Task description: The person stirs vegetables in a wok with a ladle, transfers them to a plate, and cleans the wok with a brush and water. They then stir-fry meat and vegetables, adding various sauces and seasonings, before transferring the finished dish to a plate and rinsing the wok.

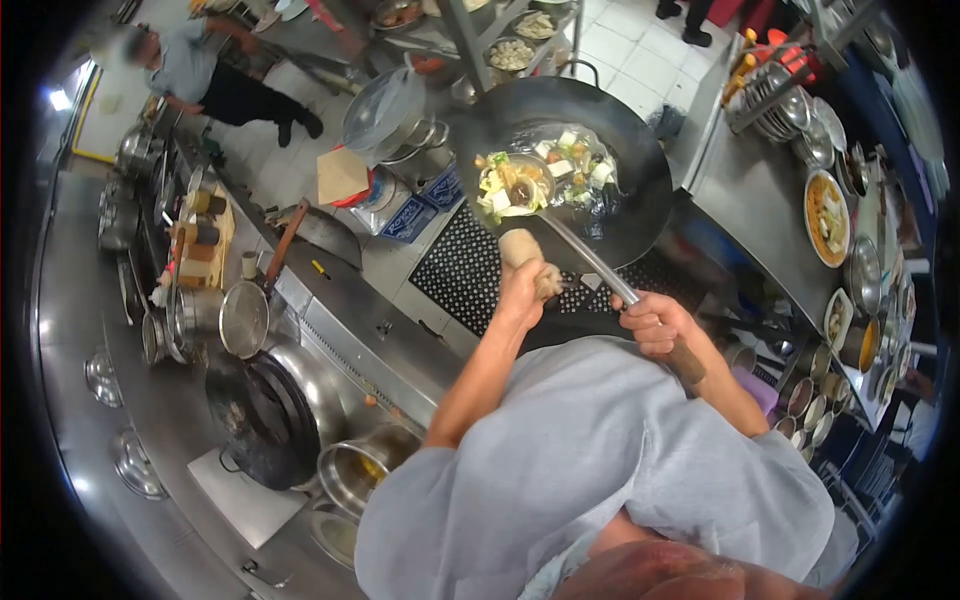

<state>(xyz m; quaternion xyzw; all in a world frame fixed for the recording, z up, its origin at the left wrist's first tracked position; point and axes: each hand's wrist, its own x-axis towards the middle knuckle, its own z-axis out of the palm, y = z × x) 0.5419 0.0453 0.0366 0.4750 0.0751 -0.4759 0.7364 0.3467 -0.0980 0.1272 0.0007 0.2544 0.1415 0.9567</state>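
Note:
My left hand (524,292) is closed around a pale cloth (520,248) wrapped at the near edge of a large dark wok (625,120). The cloth hides the grip beneath it. My right hand (656,322) grips the wooden-ended handle of a long metal ladle (588,252). Its bowl is over the wok and heaped with white cubes, green leaves and brown pieces. More mixed food (575,165) of the same kind lies in the wok's shiny bottom, right of the ladle.
At right, a steel counter (735,175) carries an oval plate of food (827,218) and stacked bowls. On the left is a stove counter with a strainer (244,318) and a black wok (262,420). A person (205,75) stands at upper left. A perforated mat (460,275) covers the floor.

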